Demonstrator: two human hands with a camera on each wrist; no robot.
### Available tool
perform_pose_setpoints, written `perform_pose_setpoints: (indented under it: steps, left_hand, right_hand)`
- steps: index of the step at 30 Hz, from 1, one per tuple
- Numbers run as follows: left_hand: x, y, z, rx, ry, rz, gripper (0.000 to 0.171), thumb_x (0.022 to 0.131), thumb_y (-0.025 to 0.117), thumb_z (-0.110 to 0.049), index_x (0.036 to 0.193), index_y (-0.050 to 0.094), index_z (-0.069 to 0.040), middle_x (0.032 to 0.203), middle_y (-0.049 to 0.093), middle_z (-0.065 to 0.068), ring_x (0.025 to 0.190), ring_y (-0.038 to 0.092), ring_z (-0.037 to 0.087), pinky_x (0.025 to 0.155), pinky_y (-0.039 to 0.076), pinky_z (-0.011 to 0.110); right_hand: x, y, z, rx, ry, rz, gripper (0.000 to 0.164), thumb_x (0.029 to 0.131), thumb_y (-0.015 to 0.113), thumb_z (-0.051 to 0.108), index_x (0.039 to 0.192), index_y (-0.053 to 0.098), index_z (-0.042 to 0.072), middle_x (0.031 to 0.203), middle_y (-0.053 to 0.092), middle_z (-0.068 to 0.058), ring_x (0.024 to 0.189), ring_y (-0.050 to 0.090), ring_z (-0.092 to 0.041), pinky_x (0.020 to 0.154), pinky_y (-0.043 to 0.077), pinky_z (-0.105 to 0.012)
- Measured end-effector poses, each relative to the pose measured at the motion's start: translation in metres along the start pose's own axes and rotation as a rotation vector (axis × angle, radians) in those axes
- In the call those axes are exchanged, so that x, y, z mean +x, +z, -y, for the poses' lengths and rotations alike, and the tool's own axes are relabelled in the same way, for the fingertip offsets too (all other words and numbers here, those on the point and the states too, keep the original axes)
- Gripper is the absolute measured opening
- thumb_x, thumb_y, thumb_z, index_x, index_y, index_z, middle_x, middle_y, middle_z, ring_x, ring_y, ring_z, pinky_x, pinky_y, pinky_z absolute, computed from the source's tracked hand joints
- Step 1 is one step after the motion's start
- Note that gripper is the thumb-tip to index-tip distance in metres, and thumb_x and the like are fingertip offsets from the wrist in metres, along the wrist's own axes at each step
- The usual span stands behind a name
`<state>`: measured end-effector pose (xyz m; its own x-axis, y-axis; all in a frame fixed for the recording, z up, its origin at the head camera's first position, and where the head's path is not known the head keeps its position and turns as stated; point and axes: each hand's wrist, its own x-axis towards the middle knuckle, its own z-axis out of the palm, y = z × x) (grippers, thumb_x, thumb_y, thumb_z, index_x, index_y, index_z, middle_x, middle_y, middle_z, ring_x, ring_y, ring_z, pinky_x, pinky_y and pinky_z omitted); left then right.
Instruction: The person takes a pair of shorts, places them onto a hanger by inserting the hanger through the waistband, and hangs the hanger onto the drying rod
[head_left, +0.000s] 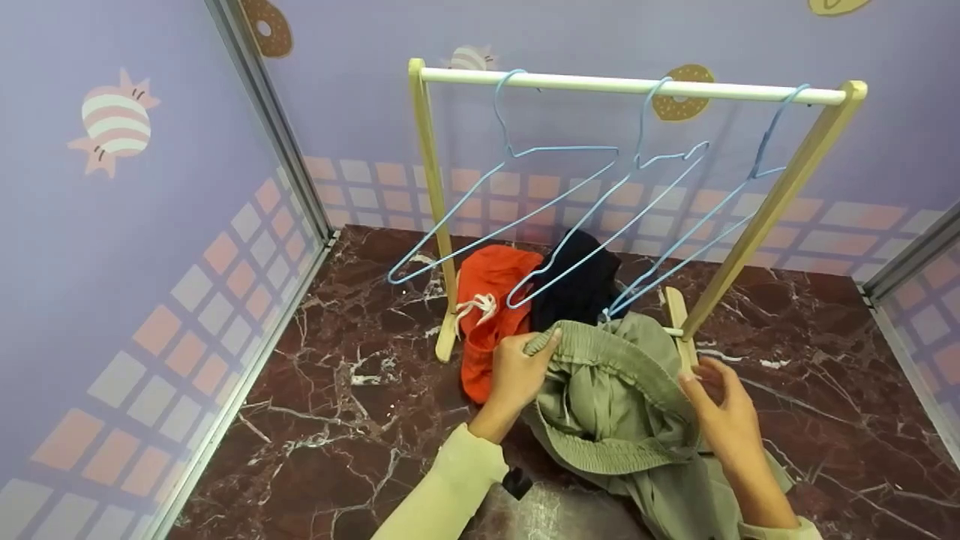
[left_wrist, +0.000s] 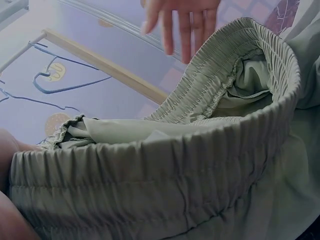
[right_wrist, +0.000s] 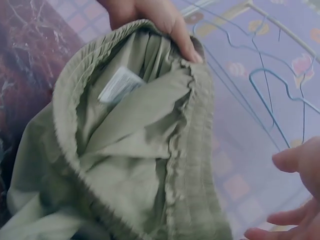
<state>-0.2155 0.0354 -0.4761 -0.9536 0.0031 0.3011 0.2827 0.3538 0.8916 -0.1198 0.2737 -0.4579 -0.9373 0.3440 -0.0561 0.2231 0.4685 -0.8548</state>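
Olive-green pants [head_left: 592, 457] with a wide gathered elastic waistband fill the space between the two hands. My left hand [head_left: 517, 375] grips the waistband at its left side, thumb over the edge. The waist opening faces up, and inside it a white label [right_wrist: 121, 85] shows in the right wrist view. At the other side, my right hand [head_left: 724, 412] is held beside the waistband with its fingers loose and spread. In the right wrist view a gap separates its fingers [right_wrist: 285, 217] from the fabric.
A small wooden rack [head_left: 637, 84] stands at the wall, with blue hangers [head_left: 517, 154] on its white rail. Beneath them lie a red garment [head_left: 495, 270] with a white drawstring and a black garment [head_left: 577, 277]. Patterned panels flank the dark marbled floor [head_left: 337, 420].
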Motion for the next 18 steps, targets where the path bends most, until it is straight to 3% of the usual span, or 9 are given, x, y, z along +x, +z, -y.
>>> perform_pose_setpoints:
  steps: [3, 5, 10, 15, 18]
  left_hand:
    - [0.0, 0.0, 0.0, -0.01, -0.011, 0.0, 0.049, 0.082, 0.065, -0.04, 0.048, 0.038, -0.016, 0.05, 0.024, -0.009, 0.049, 0.024, 0.004, 0.049, 0.024, 0.018]
    - [0.0, 0.001, 0.0, -0.03, -0.011, -0.004, 0.043, 0.081, 0.065, -0.039, 0.051, 0.048, -0.015, 0.05, 0.034, -0.009, 0.051, 0.033, 0.004, 0.052, 0.03, 0.018]
    - [0.0, 0.002, 0.0, -0.083, -0.001, -0.017, 0.028, 0.081, 0.066, -0.038, 0.067, 0.067, -0.014, 0.062, 0.06, -0.004, 0.06, 0.05, 0.005, 0.062, 0.042, 0.02]
    - [-0.001, 0.002, 0.001, -0.088, -0.018, -0.021, 0.025, 0.08, 0.067, -0.039, 0.071, 0.07, -0.016, 0.066, 0.065, -0.003, 0.063, 0.054, 0.005, 0.064, 0.044, 0.02]
    - [-0.001, 0.002, 0.002, -0.078, -0.03, -0.016, 0.025, 0.08, 0.067, -0.039, 0.069, 0.069, -0.017, 0.061, 0.059, -0.007, 0.061, 0.05, 0.005, 0.061, 0.041, 0.02]
  right_hand:
    - [0.005, 0.003, 0.012, 0.102, 0.016, 0.038, 0.067, 0.091, 0.047, 0.045, 0.143, 0.023, 0.009, 0.139, 0.04, -0.013, 0.122, 0.043, -0.017, 0.091, 0.038, -0.019]
    - [0.009, 0.004, 0.019, 0.223, 0.025, 0.099, 0.069, 0.092, 0.047, 0.044, 0.144, 0.018, 0.008, 0.14, 0.036, -0.013, 0.117, 0.047, -0.011, 0.089, 0.04, -0.014]
    - [0.018, 0.006, 0.033, 0.501, 0.038, 0.277, 0.074, 0.093, 0.044, 0.041, 0.145, 0.007, 0.006, 0.141, 0.029, -0.016, 0.112, 0.055, -0.011, 0.093, 0.045, -0.026]
    - [0.029, 0.011, 0.047, 0.613, 0.06, 0.312, 0.076, 0.093, 0.045, 0.041, 0.146, 0.002, 0.007, 0.136, 0.033, -0.01, 0.118, 0.052, -0.02, 0.095, 0.045, -0.034]
    - [0.034, 0.015, 0.054, 0.674, 0.07, 0.306, 0.077, 0.093, 0.046, 0.041, 0.146, 0.001, 0.008, 0.137, 0.032, -0.01, 0.119, 0.051, -0.024, 0.095, 0.045, -0.037]
